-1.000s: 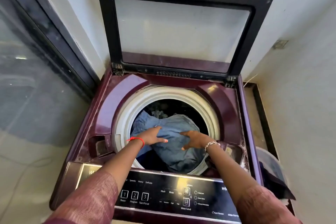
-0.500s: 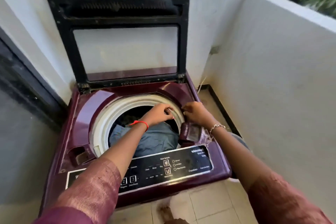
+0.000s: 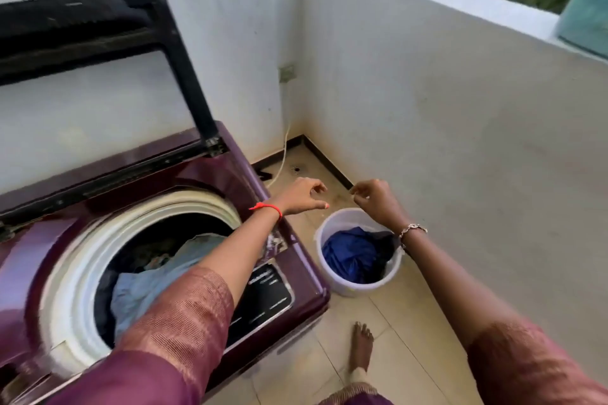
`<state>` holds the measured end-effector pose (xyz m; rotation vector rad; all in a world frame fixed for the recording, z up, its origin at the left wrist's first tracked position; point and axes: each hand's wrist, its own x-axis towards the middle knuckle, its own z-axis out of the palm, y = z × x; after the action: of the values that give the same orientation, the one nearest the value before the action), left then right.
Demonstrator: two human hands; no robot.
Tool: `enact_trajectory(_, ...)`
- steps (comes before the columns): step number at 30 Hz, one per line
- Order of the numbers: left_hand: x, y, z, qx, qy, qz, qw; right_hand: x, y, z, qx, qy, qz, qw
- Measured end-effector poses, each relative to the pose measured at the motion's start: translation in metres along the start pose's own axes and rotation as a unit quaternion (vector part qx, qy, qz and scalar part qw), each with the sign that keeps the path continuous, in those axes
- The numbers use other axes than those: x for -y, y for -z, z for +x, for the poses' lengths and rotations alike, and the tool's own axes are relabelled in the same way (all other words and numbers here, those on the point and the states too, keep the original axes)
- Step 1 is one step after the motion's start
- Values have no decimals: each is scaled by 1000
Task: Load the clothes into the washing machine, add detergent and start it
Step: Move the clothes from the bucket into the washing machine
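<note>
Presently, entries are given by size, hazards first.

**Hazards**
- Washer [image 3: 204,174]: the lid [image 3: 98,26] is stood raised against the back wall. It is judged that it could be brought down on the arms if knocked by an elbow.
- Drum [image 3: 75,260]: part filled with pale blue clothes [image 3: 148,283]. A piece left draped over the white rim could be trapped once the lid is lowered.
- Bucket [image 3: 348,288]: set on the floor just beside the washer's right side. A blue garment [image 3: 348,253], with something dark beside it, is held inside and not yet loaded. The bucket could be tipped or dragged if cloth is pulled up at a slant.
- Left hand [image 3: 302,196]: reached past the washer's right edge, fingers loosely curled, nothing held.
- Right hand [image 3: 371,197]: held above the bucket's far rim, fingers curled, nothing seen in it.
- Foot [image 3: 362,348]: bare, on tile near the washer's front corner. A dropped garment could be trodden on.
- Cord [image 3: 283,158]: run down the corner behind the bucket. It could be hooked if the bucket is shoved back.

**Edges and room**
- Floor: only a narrow strip is left between the washer and the side wall, and much of its width is taken by the bucket.
- Washer's right edge and front corner: these must be cleared by any lifted cloth.
- Open room is found upward, then leftward over the drum.
- No detergent is seen.
</note>
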<state>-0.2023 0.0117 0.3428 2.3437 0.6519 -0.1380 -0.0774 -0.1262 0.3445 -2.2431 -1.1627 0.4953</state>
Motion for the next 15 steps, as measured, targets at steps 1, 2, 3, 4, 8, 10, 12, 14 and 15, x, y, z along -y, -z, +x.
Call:
enact_trajectory(1, -7, -7, 19, 39, 6, 18, 999, -19, 4, 7, 3, -15, 0, 1000)
enact_trajectory(2, -13, -12, 38, 77, 18, 35, 996, -39, 8, 14, 9, -30, -2, 999)
enact_trajectory(3, -17, -18, 59, 115, 35, 49, 992, -60, 12, 25, 17, -46, -2, 999)
enact_trajectory(4, -21, -25, 79, 148, 48, 59, 986, -82, 15, 36, 26, -59, -1, 998)
enact_trajectory(8, -31, -53, 150, 235, 76, 87, 965, -159, 25, 77, 72, -102, -8, 992)
enact_trajectory(10, -30, -68, 179, 275, 89, 86, 954, -192, 23, 90, 106, -120, -19, 987)
enact_trajectory(12, -28, -84, 208, 294, 94, 71, 949, -218, 22, 103, 135, -130, -32, 982)
enact_trajectory(14, -21, -102, 231, 283, 91, 78, 952, -242, 15, 114, 164, -132, -39, 977)
enact_trajectory(15, -15, -111, 236, 273, 89, 94, 953, -252, 9, 115, 185, -131, -39, 973)
